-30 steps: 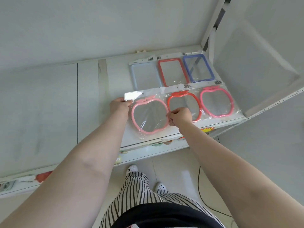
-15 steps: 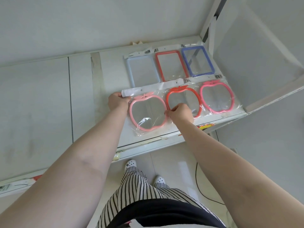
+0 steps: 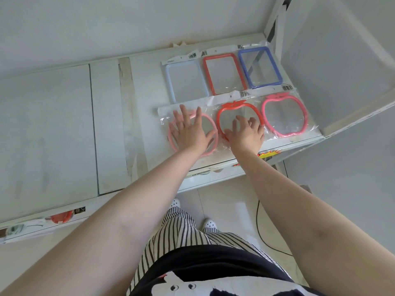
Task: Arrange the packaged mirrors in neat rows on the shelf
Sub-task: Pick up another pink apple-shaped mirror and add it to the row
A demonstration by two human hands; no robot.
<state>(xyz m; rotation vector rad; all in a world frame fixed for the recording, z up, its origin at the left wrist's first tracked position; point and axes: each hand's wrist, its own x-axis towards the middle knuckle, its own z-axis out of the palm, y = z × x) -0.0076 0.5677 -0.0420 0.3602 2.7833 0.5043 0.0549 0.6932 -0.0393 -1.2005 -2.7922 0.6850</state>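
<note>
Six packaged mirrors lie in two rows at the right end of the white shelf (image 3: 64, 129). The back row holds a light blue rectangular mirror (image 3: 185, 82), a red rectangular mirror (image 3: 224, 73) and a dark blue rectangular mirror (image 3: 259, 67). In front lie apple-shaped ones: a light pink mirror (image 3: 173, 144), a red-orange mirror (image 3: 237, 110) and a hot pink mirror (image 3: 285, 117). My left hand (image 3: 190, 131) rests flat, fingers spread, on the light pink one. My right hand (image 3: 245, 133) lies flat on the red-orange one.
The shelf's upright side panel (image 3: 333, 60) stands right of the mirrors, and the back wall (image 3: 106, 24) runs behind. A lower shelf edge (image 3: 42, 223) with packaged goods shows at bottom left. A black cable (image 3: 263, 231) runs on the tiled floor.
Both hands let go of the light pink mirror's package edges and now press flat, the left on it, the right on the red-orange one. The pink package lies settled in the front row.
</note>
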